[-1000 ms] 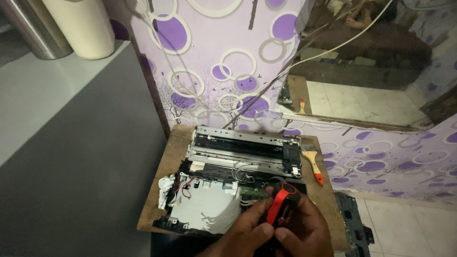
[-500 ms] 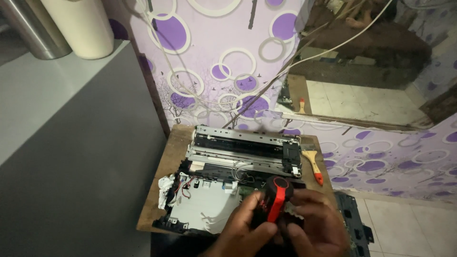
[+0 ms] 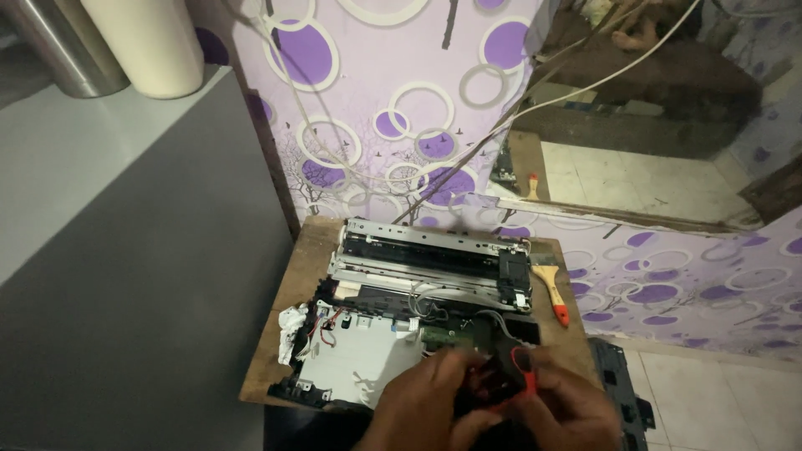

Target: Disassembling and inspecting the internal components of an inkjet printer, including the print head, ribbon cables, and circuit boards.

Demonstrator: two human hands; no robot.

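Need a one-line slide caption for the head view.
Both hands, left hand and right hand, grip a red-handled tool over an opened printer on a wooden board.

Looking down, I see my left hand (image 3: 426,401) and my right hand (image 3: 564,409) close together at the bottom edge, both gripping a small black part (image 3: 493,384) with a red handle (image 3: 528,380) between them. Just beyond them lies an opened printer (image 3: 418,309), its metal rail across the far side and a white plate and thin wires nearer me, resting on a wooden board (image 3: 288,334). A paintbrush (image 3: 551,288) with a red handle lies on the board's right edge, beside the printer. Behind stands purple circle-patterned wallpaper (image 3: 368,108) with white cables (image 3: 585,83) hanging across it.
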